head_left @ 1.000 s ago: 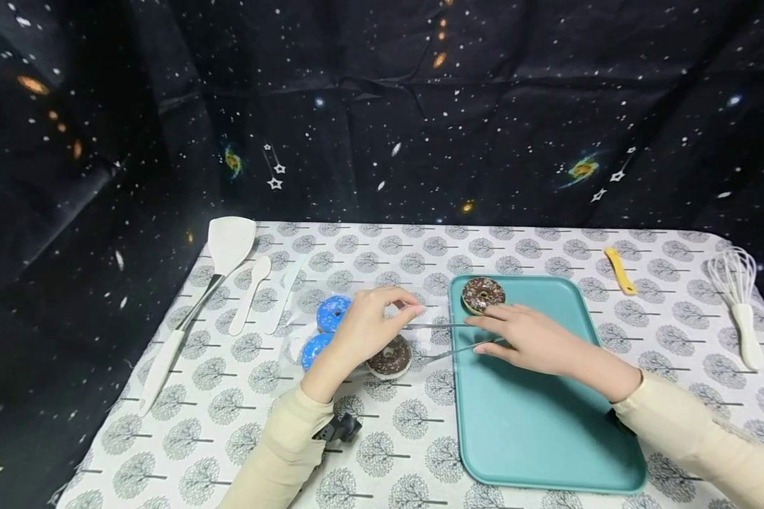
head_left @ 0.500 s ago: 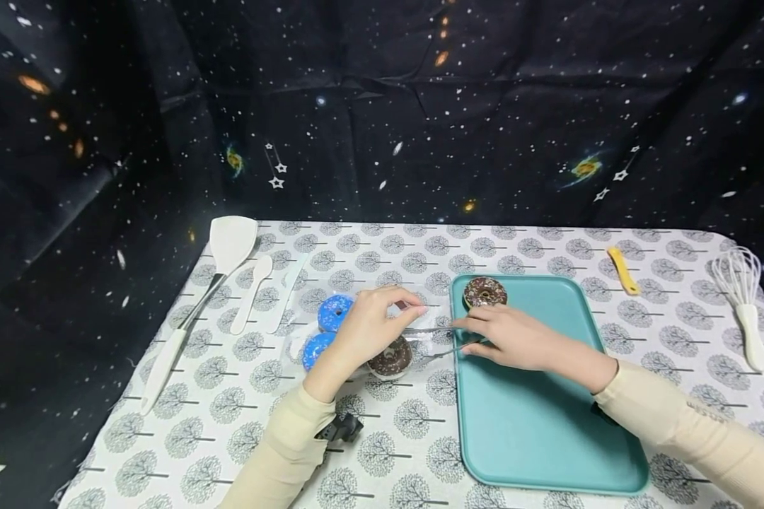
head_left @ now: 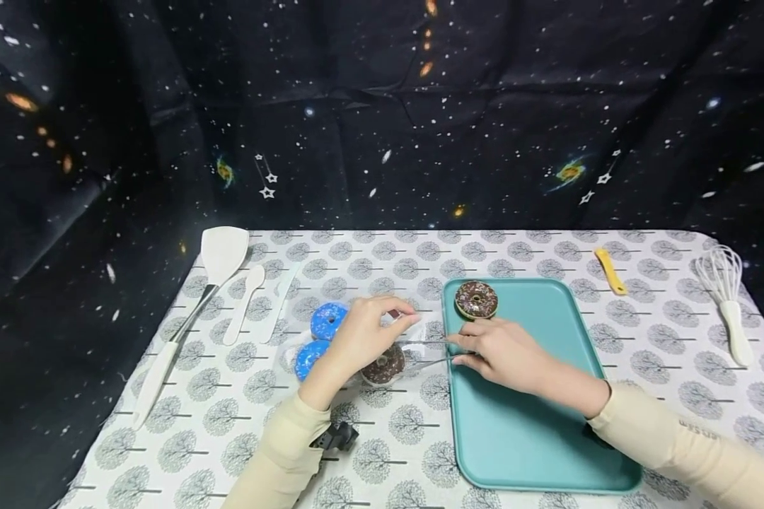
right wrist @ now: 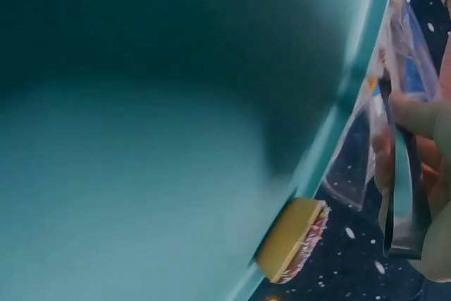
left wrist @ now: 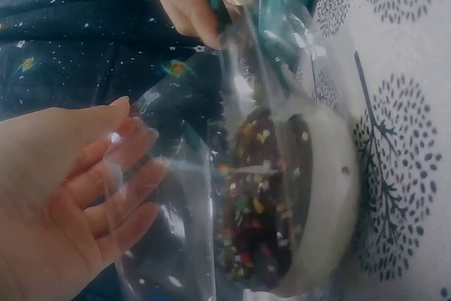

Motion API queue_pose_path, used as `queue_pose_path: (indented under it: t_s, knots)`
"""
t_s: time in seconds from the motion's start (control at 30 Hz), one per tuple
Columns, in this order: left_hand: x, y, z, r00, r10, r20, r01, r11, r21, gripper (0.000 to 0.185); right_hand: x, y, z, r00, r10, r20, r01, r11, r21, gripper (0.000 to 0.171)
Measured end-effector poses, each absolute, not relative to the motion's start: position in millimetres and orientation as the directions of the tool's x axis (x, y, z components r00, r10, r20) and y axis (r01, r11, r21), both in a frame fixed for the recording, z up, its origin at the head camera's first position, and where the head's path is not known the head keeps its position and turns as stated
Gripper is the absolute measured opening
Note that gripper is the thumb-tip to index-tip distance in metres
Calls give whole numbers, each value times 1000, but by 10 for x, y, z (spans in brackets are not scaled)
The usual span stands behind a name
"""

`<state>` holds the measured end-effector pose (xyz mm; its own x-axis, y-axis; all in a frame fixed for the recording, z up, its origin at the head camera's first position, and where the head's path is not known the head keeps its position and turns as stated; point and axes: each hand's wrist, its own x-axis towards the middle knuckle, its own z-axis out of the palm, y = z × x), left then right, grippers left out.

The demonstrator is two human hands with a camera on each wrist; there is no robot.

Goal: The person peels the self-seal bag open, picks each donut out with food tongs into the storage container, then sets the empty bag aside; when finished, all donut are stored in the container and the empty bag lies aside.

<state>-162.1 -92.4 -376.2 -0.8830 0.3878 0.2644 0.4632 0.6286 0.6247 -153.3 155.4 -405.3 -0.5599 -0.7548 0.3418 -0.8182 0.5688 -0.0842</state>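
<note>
My left hand (head_left: 369, 329) pinches the edge of a clear plastic bag (left wrist: 169, 244), its fingers curled behind the film in the left wrist view. My right hand (head_left: 503, 353) grips metal tongs (head_left: 428, 342), whose arms point left into the bag's mouth. Inside lies a chocolate doughnut (head_left: 383, 365) with colored sprinkles, standing close to the tongs; the tong tips are hidden by film and hand. Two blue doughnuts, one farther back (head_left: 328, 322) and one nearer (head_left: 310, 359), show left of my left hand. Another chocolate doughnut (head_left: 476, 300) rests on the teal tray (head_left: 547, 445).
On the left lie a white spatula (head_left: 225, 254), a white spoon (head_left: 245, 304) and a pale plastic knife (head_left: 280, 302). To the right are a small yellow utensil (head_left: 610, 272) and a whisk (head_left: 731, 318). The tray's raised rim runs beneath the right hand.
My right hand has moved left with the tongs, toward the tray's left rim, so less of the tongs shows. The left hand keeps its place on the bag. The head view has shifted slightly.
</note>
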Motion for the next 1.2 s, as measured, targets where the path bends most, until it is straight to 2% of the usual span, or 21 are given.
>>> queue_pose_path:
  t_s: [0.17, 0.47, 0.8, 1.0, 1.2]
  knots:
    - [-1601, -922, -3745, -892, 374, 254, 445, 630, 636, 19, -1442, 1618, -4013, -590, -721, 363, -788, 612, -65, 37]
    - [-1591, -940, -3736, -904, 363, 225, 417, 632, 654, 19, -1367, 1990, -3980, -684, -630, 368, -703, 704, -100, 40]
    - [-1599, -944, -3720, -910, 347, 228, 407, 638, 653, 17, -1217, 2490, -3741, -758, -520, 392, -597, 796, -97, 42]
    - [-1598, -940, -3723, -906, 351, 235, 416, 645, 641, 16, -1123, 2779, -3668, -839, -413, 354, -483, 865, -134, 44]
    - [-1599, -929, -3724, -907, 349, 234, 413, 639, 649, 18, -1154, 3115, -3759, -919, -290, 266, -336, 930, -150, 50]
